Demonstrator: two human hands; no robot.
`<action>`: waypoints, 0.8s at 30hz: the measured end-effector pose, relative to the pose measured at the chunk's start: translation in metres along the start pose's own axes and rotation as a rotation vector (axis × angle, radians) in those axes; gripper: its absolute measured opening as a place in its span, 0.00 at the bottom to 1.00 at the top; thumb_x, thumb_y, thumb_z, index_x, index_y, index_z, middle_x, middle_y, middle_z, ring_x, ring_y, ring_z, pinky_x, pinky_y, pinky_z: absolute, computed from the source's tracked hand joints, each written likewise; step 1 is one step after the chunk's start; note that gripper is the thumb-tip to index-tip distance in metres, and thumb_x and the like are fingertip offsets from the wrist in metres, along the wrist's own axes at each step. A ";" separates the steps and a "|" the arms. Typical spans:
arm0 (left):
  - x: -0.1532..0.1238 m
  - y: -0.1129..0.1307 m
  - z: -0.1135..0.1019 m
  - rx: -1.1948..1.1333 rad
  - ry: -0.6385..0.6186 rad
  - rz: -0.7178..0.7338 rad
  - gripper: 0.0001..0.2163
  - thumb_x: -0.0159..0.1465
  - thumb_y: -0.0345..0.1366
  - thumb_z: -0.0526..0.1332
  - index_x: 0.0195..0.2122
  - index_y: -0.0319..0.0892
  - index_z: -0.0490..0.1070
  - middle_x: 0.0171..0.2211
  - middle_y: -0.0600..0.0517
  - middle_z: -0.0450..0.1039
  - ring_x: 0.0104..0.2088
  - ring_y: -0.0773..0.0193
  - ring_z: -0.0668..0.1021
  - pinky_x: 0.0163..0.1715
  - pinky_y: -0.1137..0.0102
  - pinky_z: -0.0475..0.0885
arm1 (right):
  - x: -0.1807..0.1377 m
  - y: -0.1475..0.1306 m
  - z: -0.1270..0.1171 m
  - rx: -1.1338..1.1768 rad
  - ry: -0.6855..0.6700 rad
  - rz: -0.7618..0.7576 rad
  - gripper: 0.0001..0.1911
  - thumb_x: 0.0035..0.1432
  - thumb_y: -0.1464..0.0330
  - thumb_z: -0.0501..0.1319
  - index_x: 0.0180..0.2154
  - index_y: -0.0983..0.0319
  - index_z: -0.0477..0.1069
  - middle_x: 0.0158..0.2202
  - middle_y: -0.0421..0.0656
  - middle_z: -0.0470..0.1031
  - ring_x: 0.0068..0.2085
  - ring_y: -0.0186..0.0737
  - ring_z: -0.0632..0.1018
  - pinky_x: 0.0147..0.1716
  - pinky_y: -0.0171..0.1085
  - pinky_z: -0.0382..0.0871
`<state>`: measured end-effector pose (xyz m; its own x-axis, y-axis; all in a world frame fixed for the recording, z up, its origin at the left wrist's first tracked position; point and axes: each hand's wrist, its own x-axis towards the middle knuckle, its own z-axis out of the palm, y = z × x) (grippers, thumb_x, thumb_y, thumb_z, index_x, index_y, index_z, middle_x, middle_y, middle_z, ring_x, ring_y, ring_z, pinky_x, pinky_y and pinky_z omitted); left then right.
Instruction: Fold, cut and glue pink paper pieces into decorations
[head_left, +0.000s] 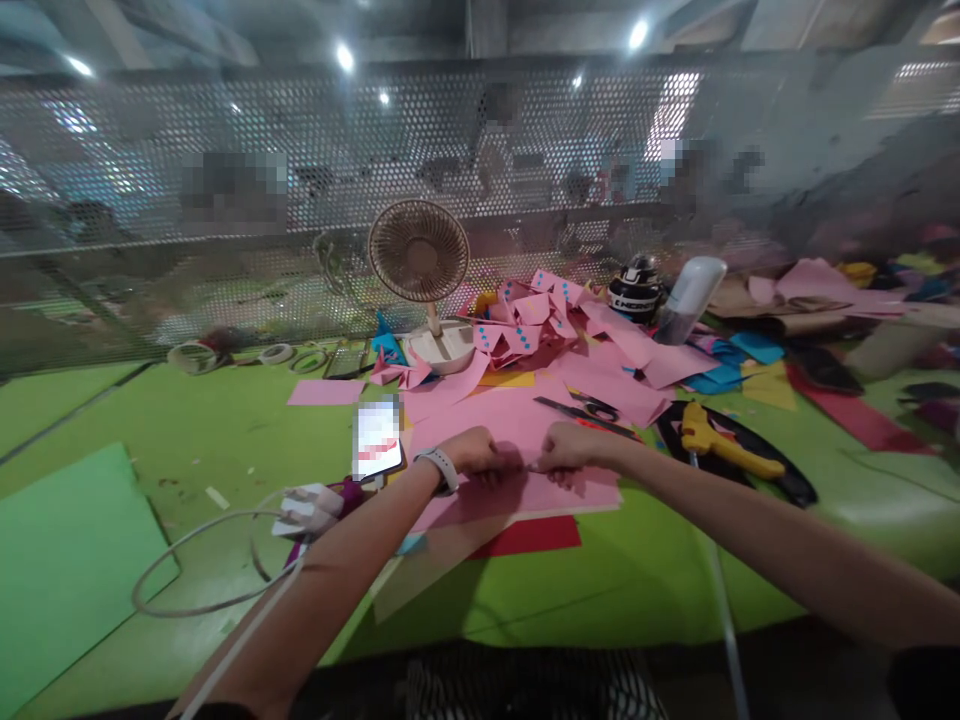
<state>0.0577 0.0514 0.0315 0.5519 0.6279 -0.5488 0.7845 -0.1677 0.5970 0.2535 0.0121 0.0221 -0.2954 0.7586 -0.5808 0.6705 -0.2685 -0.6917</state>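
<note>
My left hand (pixel 474 452), with a pale watch band on the wrist, is closed with fingers curled down over pink paper sheets (pixel 540 500). Close to its right, my right hand (pixel 566 450) is closed too, thumb and fingers pinched together. Whatever lies between the fingertips is too small and shadowed to make out. Scissors (pixel 596 408) and a dark flat strip (pixel 559 412) lie just beyond my right hand. A red paper piece (pixel 532 537) sticks out below the pink sheets. A lit phone (pixel 379 437) rests left of my left hand.
A yellow glue gun (pixel 731 450) lies on a black tray (pixel 799 488) at the right. A small fan (pixel 418 250) and a heap of cut pink paper (pixel 517 325) stand behind. White chargers (pixel 307 508) with looping cable and green sheets (pixel 67 570) are at the left.
</note>
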 end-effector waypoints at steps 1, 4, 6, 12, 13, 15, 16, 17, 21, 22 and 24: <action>-0.002 -0.002 -0.003 0.001 -0.006 -0.008 0.19 0.52 0.51 0.64 0.18 0.38 0.73 0.16 0.52 0.71 0.18 0.67 0.72 0.21 0.74 0.65 | 0.000 0.000 0.000 0.003 -0.002 0.003 0.20 0.45 0.56 0.68 0.17 0.65 0.69 0.13 0.40 0.72 0.15 0.31 0.73 0.14 0.27 0.63; -0.012 -0.008 -0.015 0.014 -0.017 -0.049 0.20 0.49 0.53 0.65 0.17 0.38 0.72 0.14 0.52 0.69 0.16 0.69 0.69 0.20 0.74 0.63 | 0.000 0.000 0.000 0.011 -0.003 0.006 0.21 0.44 0.55 0.69 0.17 0.66 0.69 0.13 0.40 0.72 0.15 0.31 0.73 0.15 0.27 0.65; -0.019 -0.014 -0.023 0.023 -0.024 -0.083 0.20 0.48 0.53 0.66 0.16 0.38 0.73 0.14 0.52 0.70 0.15 0.69 0.68 0.20 0.74 0.63 | -0.001 0.000 0.000 0.013 -0.004 0.004 0.21 0.44 0.55 0.69 0.17 0.66 0.69 0.14 0.41 0.73 0.16 0.30 0.73 0.15 0.27 0.64; -0.038 -0.027 -0.043 0.101 0.009 -0.185 0.18 0.42 0.49 0.70 0.12 0.39 0.70 0.13 0.51 0.70 0.17 0.68 0.70 0.22 0.73 0.65 | -0.004 -0.001 0.000 -0.006 -0.001 -0.002 0.19 0.49 0.58 0.66 0.18 0.66 0.69 0.16 0.43 0.75 0.17 0.32 0.74 0.14 0.28 0.64; -0.040 -0.028 -0.044 0.116 0.015 -0.202 0.17 0.42 0.48 0.70 0.12 0.39 0.70 0.13 0.51 0.70 0.17 0.67 0.70 0.22 0.73 0.66 | -0.005 -0.001 0.000 -0.012 0.003 -0.003 0.19 0.49 0.58 0.66 0.18 0.66 0.69 0.16 0.43 0.75 0.17 0.32 0.74 0.14 0.28 0.64; -0.043 -0.028 -0.048 0.156 0.026 -0.240 0.15 0.41 0.45 0.70 0.12 0.40 0.70 0.12 0.51 0.70 0.18 0.66 0.71 0.24 0.72 0.67 | -0.007 -0.002 0.001 -0.022 0.009 -0.006 0.19 0.50 0.59 0.66 0.18 0.66 0.69 0.16 0.43 0.75 0.17 0.32 0.74 0.15 0.28 0.64; -0.045 -0.027 -0.049 0.181 0.035 -0.260 0.14 0.41 0.43 0.71 0.11 0.40 0.70 0.12 0.51 0.70 0.18 0.65 0.72 0.24 0.72 0.68 | -0.007 -0.003 0.001 -0.025 0.012 -0.007 0.19 0.50 0.59 0.66 0.18 0.66 0.69 0.16 0.42 0.74 0.17 0.32 0.74 0.15 0.28 0.64; -0.047 -0.027 -0.051 0.208 0.046 -0.281 0.14 0.40 0.41 0.71 0.10 0.40 0.69 0.11 0.51 0.69 0.19 0.64 0.72 0.25 0.71 0.68 | -0.008 -0.003 0.002 -0.027 0.016 -0.010 0.19 0.50 0.60 0.66 0.17 0.65 0.69 0.15 0.42 0.74 0.17 0.32 0.74 0.15 0.28 0.65; -0.055 -0.021 -0.056 0.327 0.145 -0.337 0.14 0.40 0.32 0.71 0.06 0.41 0.65 0.08 0.49 0.66 0.21 0.58 0.75 0.28 0.67 0.69 | -0.009 -0.004 0.004 -0.037 0.032 -0.024 0.18 0.51 0.62 0.65 0.16 0.64 0.67 0.15 0.41 0.73 0.16 0.31 0.72 0.16 0.29 0.66; -0.057 -0.019 -0.057 0.352 0.185 -0.335 0.15 0.39 0.30 0.70 0.06 0.41 0.64 0.07 0.49 0.65 0.23 0.55 0.76 0.30 0.66 0.69 | -0.010 -0.004 0.004 -0.044 0.038 -0.033 0.18 0.51 0.62 0.65 0.16 0.64 0.67 0.15 0.41 0.73 0.16 0.31 0.72 0.16 0.29 0.66; -0.062 -0.013 -0.057 0.385 0.276 -0.307 0.17 0.40 0.29 0.70 0.05 0.41 0.62 0.06 0.49 0.63 0.27 0.52 0.77 0.33 0.66 0.69 | -0.012 -0.004 0.005 -0.062 0.056 -0.060 0.19 0.49 0.60 0.66 0.15 0.64 0.66 0.15 0.41 0.73 0.16 0.31 0.72 0.17 0.30 0.66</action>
<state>-0.0030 0.0581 0.0914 0.2280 0.8587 -0.4590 0.9726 -0.1786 0.1489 0.2514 0.0013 0.0294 -0.2993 0.8045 -0.5129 0.6940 -0.1854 -0.6957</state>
